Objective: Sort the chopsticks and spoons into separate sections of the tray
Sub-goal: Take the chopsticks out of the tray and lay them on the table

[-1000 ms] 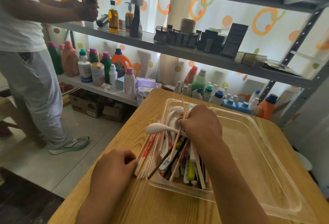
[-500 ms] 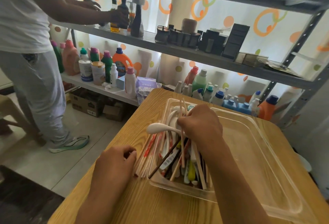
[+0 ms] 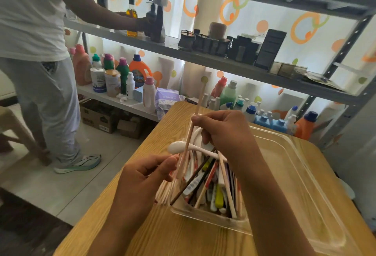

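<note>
A clear plastic tray (image 3: 317, 194) sits on a wooden table (image 3: 183, 239) in the lower half of the frame. Its left section is packed with a jumble of chopsticks (image 3: 205, 182) and spoons, light wood, dark, red-marked and yellow pieces lying mostly lengthwise; the wide right section shows only bare plastic. A white spoon (image 3: 179, 147) lies across the top of the pile, its bowl sticking out over the tray's left wall.

The right hand (image 3: 225, 133), at centre frame above the far end of the pile, pinches a long pale wooden chopstick (image 3: 193, 127) between thumb and fingers. The stick stands steeply, its top reaching up toward the shelf, its lower end coming down just beside the left hand.

The left hand (image 3: 146, 176), lower and to the left, has its fingers curled, thumb pressed toward fingertips right at the lower end of that stick and at a bundle of pale chopsticks (image 3: 164, 192) lying outside the tray along its left wall. Whether it actually grasps any of them, I cannot tell.

In the upper left of the frame another person (image 3: 38, 56) in a white shirt and grey trousers reaches to a metal shelf (image 3: 223, 58) holding bottles (image 3: 130, 72) and dark containers. Cardboard boxes (image 3: 97, 115) sit on the floor beneath.
</note>
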The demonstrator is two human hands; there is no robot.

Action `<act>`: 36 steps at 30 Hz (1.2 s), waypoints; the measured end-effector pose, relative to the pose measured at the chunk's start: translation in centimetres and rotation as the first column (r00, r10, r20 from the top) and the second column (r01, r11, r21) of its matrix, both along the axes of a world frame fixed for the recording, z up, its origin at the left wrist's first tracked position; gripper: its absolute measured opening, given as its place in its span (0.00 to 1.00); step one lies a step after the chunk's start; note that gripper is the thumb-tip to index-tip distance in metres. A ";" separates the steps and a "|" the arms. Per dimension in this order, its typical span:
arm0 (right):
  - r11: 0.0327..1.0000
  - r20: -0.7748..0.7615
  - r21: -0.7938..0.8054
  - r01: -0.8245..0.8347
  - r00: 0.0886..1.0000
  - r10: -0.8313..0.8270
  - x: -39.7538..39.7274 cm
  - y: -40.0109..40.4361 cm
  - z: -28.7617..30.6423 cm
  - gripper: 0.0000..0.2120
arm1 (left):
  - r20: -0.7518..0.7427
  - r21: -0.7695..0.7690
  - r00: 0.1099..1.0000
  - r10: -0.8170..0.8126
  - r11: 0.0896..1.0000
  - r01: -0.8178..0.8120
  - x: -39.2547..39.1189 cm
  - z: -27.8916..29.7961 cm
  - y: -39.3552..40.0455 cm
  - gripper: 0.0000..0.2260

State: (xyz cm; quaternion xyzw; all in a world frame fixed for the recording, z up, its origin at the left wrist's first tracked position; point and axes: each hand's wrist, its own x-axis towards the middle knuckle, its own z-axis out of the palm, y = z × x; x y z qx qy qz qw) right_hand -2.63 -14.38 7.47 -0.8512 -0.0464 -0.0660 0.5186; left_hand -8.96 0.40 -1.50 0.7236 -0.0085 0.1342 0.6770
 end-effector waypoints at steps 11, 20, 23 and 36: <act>0.998 0.009 0.007 -0.070 0.998 0.070 -0.2 0.3 -0.1 0.10 | 0.008 0.146 0.999 0.031 0.989 -0.032 0.0 -0.2 0.1 0.08; 0.981 0.094 -0.116 0.157 0.985 -0.147 1.2 -0.8 -0.7 0.13 | -0.050 0.232 0.953 0.298 0.932 -0.279 0.5 -0.9 0.1 0.06; 0.973 0.091 -0.136 0.187 0.980 -0.176 1.4 -1.4 -0.5 0.10 | -0.074 0.447 0.884 0.461 0.808 -0.384 1.0 -1.7 0.9 0.04; 0.931 -0.055 -0.305 0.200 0.972 -0.226 2.7 -3.7 -0.7 0.10 | -0.230 0.687 0.893 0.388 0.714 -0.134 1.5 -3.0 1.4 0.06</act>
